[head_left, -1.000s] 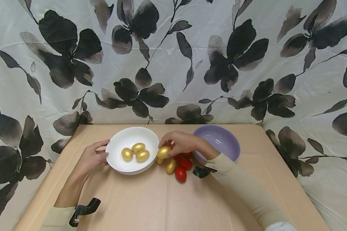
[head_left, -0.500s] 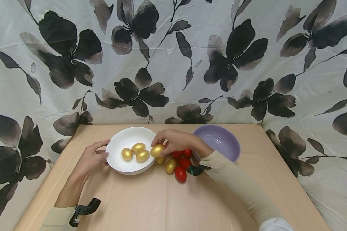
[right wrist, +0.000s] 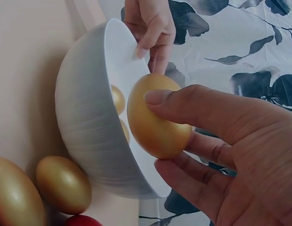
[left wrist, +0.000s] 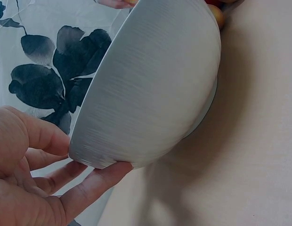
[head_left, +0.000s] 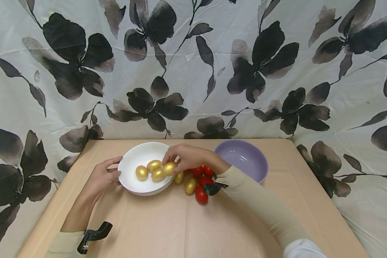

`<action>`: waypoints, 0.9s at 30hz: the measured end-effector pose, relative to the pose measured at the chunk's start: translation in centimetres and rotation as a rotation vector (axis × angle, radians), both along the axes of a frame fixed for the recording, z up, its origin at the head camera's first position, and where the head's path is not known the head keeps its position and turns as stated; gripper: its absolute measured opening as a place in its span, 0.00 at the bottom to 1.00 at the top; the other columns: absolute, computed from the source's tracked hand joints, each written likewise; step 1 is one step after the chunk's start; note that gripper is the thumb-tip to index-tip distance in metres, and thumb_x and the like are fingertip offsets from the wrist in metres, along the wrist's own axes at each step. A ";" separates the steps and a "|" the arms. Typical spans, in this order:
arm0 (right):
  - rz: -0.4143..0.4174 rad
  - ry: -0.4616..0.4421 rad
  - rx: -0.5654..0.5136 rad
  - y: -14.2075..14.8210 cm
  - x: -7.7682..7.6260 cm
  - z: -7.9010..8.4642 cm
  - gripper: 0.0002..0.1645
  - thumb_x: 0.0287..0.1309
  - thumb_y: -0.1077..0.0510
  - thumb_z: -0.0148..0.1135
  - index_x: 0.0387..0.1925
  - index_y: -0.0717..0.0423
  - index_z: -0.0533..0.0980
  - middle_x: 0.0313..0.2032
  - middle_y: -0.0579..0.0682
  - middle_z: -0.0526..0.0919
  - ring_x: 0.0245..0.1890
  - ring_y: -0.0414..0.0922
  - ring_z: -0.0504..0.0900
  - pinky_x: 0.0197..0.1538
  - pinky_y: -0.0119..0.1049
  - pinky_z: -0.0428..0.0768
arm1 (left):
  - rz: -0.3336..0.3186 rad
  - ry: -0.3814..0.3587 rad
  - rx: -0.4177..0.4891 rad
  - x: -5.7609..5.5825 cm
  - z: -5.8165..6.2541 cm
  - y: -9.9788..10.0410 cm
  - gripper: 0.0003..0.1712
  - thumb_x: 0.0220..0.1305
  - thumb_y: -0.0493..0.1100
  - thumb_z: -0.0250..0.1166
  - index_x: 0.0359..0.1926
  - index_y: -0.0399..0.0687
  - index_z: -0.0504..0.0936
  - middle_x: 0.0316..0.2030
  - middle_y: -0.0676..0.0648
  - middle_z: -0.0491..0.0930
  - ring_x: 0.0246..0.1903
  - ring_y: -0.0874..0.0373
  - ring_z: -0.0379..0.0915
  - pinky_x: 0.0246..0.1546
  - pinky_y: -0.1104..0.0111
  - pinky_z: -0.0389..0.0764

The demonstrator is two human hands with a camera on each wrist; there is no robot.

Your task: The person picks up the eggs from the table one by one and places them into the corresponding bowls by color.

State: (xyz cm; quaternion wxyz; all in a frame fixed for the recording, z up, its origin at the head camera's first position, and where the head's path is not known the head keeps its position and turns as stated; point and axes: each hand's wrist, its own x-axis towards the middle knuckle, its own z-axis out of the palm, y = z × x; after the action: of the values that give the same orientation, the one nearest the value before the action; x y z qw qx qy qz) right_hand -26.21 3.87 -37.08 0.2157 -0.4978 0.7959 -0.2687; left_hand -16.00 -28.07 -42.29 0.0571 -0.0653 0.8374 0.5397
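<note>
My right hand [head_left: 188, 157] pinches a golden egg [right wrist: 158, 117] between thumb and fingers, over the right side of the white bowl [head_left: 129, 154]. Several more golden eggs [head_left: 141, 172] lie inside that bowl. My left hand [head_left: 104, 173] holds the bowl's left rim; in the left wrist view its fingers [left wrist: 96, 186] touch the rim and the outer wall. Outside the bowl, to its right, rest a golden egg [head_left: 190, 186] and another golden egg [head_left: 178, 178] close to the bowl's wall.
Several red eggs [head_left: 201, 195] are grouped on the wooden table [head_left: 154, 229] right of the white bowl, partly hidden by the right wrist. A purple bowl [head_left: 245, 154] stands at the back right, behind the right forearm. A floral cloth [head_left: 193, 71] hangs behind the table.
My right hand has moved left with the golden egg, from beside the white bowl to over its inside. The left hand has stayed at the bowl's rim.
</note>
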 end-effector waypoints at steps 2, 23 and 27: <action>0.009 0.009 0.001 -0.2 -0.2 -0.2 0.21 0.56 0.60 0.75 0.52 0.49 0.83 0.48 0.42 0.83 0.48 0.38 0.81 0.55 0.36 0.84 | 0.002 0.000 0.000 0.0 0.0 0.1 0.36 0.69 0.29 0.55 0.77 0.37 0.58 0.68 0.24 0.64 0.56 0.34 0.78 0.42 0.58 0.88; 0.064 0.041 0.088 -2.8 -0.3 -2.1 0.20 0.57 0.58 0.74 0.53 0.49 0.84 0.48 0.41 0.84 0.48 0.37 0.81 0.58 0.32 0.79 | 0.001 0.014 -0.001 0.1 -0.1 0.3 0.36 0.70 0.29 0.56 0.77 0.35 0.58 0.68 0.23 0.64 0.53 0.36 0.80 0.41 0.59 0.88; 0.049 0.008 0.111 -3.2 -0.1 -2.3 0.21 0.57 0.57 0.75 0.53 0.48 0.84 0.48 0.39 0.84 0.48 0.38 0.80 0.58 0.35 0.80 | 0.002 0.010 -0.007 0.1 -0.1 0.3 0.36 0.70 0.30 0.56 0.77 0.36 0.58 0.68 0.24 0.64 0.53 0.38 0.80 0.41 0.58 0.88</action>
State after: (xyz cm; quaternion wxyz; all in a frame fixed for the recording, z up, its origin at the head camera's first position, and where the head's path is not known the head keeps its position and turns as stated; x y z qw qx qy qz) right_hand -26.27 0.66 -39.34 0.2462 -0.5054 0.7981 -0.2166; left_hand -15.94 -27.73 -42.38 0.0521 -0.0636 0.8394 0.5372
